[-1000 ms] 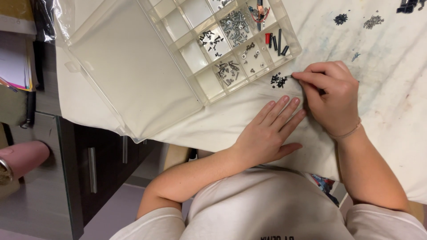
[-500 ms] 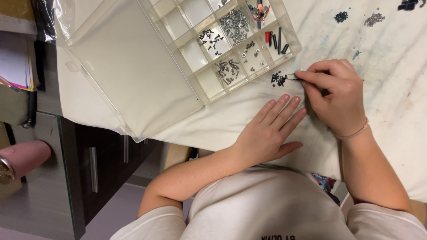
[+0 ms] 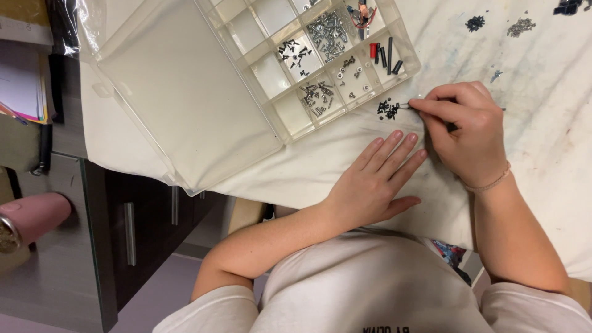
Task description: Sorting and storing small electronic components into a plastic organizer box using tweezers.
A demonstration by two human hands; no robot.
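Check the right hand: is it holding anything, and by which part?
The right hand pinches a thin metal tool, likely tweezers, partway along its shaft; the tip reaches the small black screws. The left hand lies flat on the cloth, holding nothing.

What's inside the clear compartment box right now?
The clear compartment box holds small screws in several cells, black spacers with a red piece, and a few bare cells. Its lid lies open. Cells past the top edge are out of view.
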